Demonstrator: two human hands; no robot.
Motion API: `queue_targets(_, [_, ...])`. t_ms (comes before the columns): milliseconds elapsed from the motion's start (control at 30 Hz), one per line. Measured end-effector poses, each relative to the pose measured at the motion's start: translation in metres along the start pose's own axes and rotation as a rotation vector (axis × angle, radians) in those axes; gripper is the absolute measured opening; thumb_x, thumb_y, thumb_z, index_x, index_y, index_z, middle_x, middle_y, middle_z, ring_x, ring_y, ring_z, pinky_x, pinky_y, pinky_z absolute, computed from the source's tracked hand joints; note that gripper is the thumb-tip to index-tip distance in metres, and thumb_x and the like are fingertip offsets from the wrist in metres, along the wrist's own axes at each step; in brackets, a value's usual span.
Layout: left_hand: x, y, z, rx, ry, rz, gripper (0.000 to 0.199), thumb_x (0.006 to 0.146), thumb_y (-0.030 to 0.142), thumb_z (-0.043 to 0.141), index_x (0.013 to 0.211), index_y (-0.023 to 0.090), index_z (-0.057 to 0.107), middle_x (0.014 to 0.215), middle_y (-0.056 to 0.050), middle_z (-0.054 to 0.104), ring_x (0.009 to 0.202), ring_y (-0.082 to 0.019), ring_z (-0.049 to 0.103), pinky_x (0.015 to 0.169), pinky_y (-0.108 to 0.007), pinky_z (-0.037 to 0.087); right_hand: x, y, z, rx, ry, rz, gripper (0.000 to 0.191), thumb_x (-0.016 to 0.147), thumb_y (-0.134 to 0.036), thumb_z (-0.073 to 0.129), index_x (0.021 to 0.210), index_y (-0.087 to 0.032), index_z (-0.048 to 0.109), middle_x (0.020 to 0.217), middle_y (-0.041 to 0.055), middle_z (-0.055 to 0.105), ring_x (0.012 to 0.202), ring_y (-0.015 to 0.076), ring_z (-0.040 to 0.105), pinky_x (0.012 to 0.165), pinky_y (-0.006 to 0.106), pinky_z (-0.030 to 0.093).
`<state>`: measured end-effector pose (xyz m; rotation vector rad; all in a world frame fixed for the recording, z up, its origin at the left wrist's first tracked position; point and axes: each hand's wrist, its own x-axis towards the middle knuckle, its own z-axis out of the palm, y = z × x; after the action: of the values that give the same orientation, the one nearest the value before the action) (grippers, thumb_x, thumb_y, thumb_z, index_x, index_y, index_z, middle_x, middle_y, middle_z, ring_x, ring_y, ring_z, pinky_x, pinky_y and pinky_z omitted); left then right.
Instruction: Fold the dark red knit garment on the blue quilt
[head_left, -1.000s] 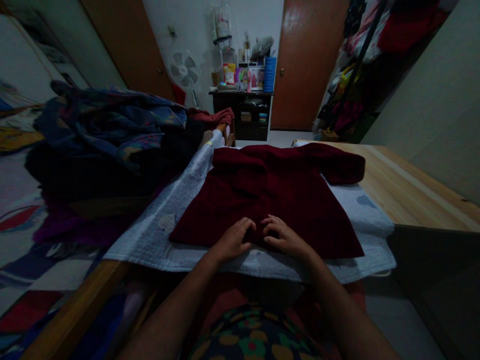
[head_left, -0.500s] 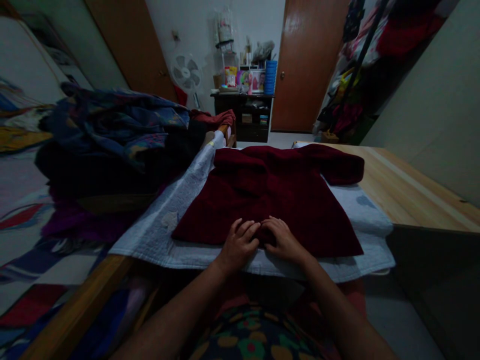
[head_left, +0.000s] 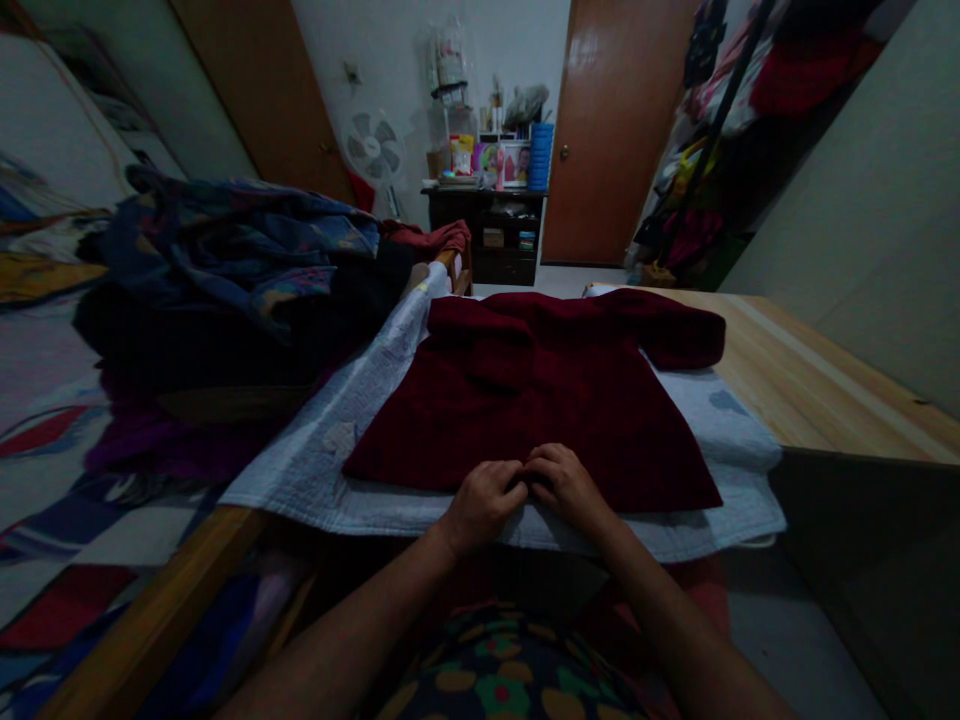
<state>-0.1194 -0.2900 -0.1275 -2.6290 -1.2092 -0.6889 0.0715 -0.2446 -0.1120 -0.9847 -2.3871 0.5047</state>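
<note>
Dark red garment [head_left: 577, 400] spread out on pale cloth [head_left: 300, 475], centre. Left hand [head_left: 486, 505] and right hand [head_left: 566, 485] side by side at its near hem, fingers [head_left: 501, 470] curled inward; can't tell if pinching fabric. Clothes pile [head_left: 232, 255] left, wooden worktop [head_left: 802, 375] right, fan [head_left: 373, 147] far left.

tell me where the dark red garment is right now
In the head view, the dark red garment lies just right of centre on the pale blue cloth, its near hem at the left hand and right hand.
</note>
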Motion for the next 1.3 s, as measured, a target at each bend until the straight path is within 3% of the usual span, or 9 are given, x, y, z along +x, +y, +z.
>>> queue_targets(300, [0.006, -0.002, 0.000, -0.057, -0.126, -0.082, 0.020, 0.091, 0.016, 0.049, 0.109, 0.020, 0.057, 0.105, -0.005, 0.065, 0.095, -0.019, 0.060, 0.082, -0.035, 0.044, -0.021, 0.015, -0.015, 0.058, -0.039, 0.086, 0.029, 0.084, -0.029, 0.061, 0.112, -0.021, 0.065, 0.123, 0.0095, 0.062, 0.118, 0.0241, 0.054, 0.103, 0.041, 0.041])
queue_targets(467, [0.015, 0.009, -0.004, 0.019, -0.184, -0.138, 0.030, 0.088, 0.019, 0.054, 0.118, 0.023, 0.054, 0.109, -0.007, 0.064, 0.097, -0.023, 0.056, 0.079, -0.037, 0.044, -0.030, 0.026, -0.040, 0.063, -0.025, 0.156, 0.022, 0.087, -0.034, 0.057, 0.102, -0.022, 0.068, 0.108, 0.0076, 0.068, 0.102, 0.0222, 0.063, 0.092, 0.037, 0.049])
queue_targets(533, [0.018, 0.009, -0.003, 0.033, -0.192, -0.159, 0.033, 0.085, 0.017, 0.057, 0.118, 0.024, 0.055, 0.114, -0.008, 0.063, 0.095, -0.024, 0.055, 0.077, -0.038, 0.044, -0.031, 0.036, -0.055, 0.006, 0.048, 0.201, 0.021, 0.088, -0.033, 0.054, 0.097, -0.022, 0.068, 0.103, 0.0076, 0.068, 0.097, 0.0223, 0.063, 0.089, 0.038, 0.049])
queue_targets(633, [0.021, 0.002, 0.000, -0.008, -0.198, -0.159, 0.038, 0.078, 0.015, 0.062, 0.115, 0.024, 0.057, 0.121, -0.006, 0.062, 0.092, -0.023, 0.054, 0.077, -0.037, 0.046, -0.032, 0.056, -0.082, -0.186, 0.290, 0.275, 0.020, 0.087, -0.031, 0.052, 0.096, -0.021, 0.068, 0.114, 0.0114, 0.062, 0.110, 0.0267, 0.055, 0.098, 0.044, 0.042])
queue_targets(767, [0.022, -0.007, 0.003, -0.094, -0.181, -0.159, 0.040, 0.074, 0.011, 0.064, 0.112, 0.022, 0.059, 0.120, -0.003, 0.065, 0.093, -0.022, 0.054, 0.082, -0.036, 0.048, -0.032, 0.083, -0.117, -0.461, 0.449, 0.508, 0.035, 0.086, -0.031, 0.051, 0.115, -0.014, 0.060, 0.125, 0.0183, 0.055, 0.119, 0.0321, 0.047, 0.102, 0.048, 0.035])
queue_targets(867, [0.021, -0.009, 0.003, -0.154, -0.144, -0.170, 0.046, 0.073, 0.008, 0.063, 0.117, 0.022, 0.057, 0.121, -0.003, 0.065, 0.096, -0.021, 0.054, 0.086, -0.035, 0.048, -0.032, 0.096, -0.136, -0.450, 0.347, 0.790, 0.043, 0.088, -0.035, 0.048, 0.122, -0.012, 0.055, 0.111, 0.0185, 0.063, 0.103, 0.0295, 0.058, 0.089, 0.040, 0.042])
queue_targets(967, [0.019, -0.008, 0.004, -0.171, -0.125, -0.175, 0.048, 0.074, 0.007, 0.062, 0.120, 0.021, 0.056, 0.122, -0.004, 0.064, 0.100, -0.022, 0.055, 0.089, -0.036, 0.048, -0.031, 0.103, -0.148, -0.346, 0.224, 0.944, 0.037, 0.089, -0.042, 0.045, 0.105, -0.014, 0.064, 0.095, 0.0146, 0.069, 0.087, 0.0250, 0.063, 0.074, 0.032, 0.043])
queue_targets(1100, [0.017, -0.007, 0.006, -0.177, -0.125, -0.177, 0.047, 0.074, 0.008, 0.062, 0.119, 0.020, 0.057, 0.123, -0.005, 0.064, 0.099, -0.022, 0.055, 0.089, -0.037, 0.048, -0.035, 0.104, -0.155, -0.265, 0.116, 0.919, 0.039, 0.091, -0.044, 0.039, 0.081, -0.016, 0.065, 0.086, 0.0129, 0.069, 0.077, 0.0212, 0.062, 0.065, 0.028, 0.040])
queue_targets(1300, [0.018, -0.008, 0.008, -0.186, -0.108, -0.183, 0.044, 0.077, 0.012, 0.063, 0.120, 0.019, 0.057, 0.119, -0.006, 0.066, 0.096, -0.021, 0.056, 0.087, -0.036, 0.049, -0.054, 0.104, -0.156, 0.020, 0.122, 0.834, 0.037, 0.092, -0.041, 0.034, 0.084, -0.018, 0.062, 0.085, 0.0078, 0.067, 0.077, 0.0190, 0.061, 0.068, 0.028, 0.044])
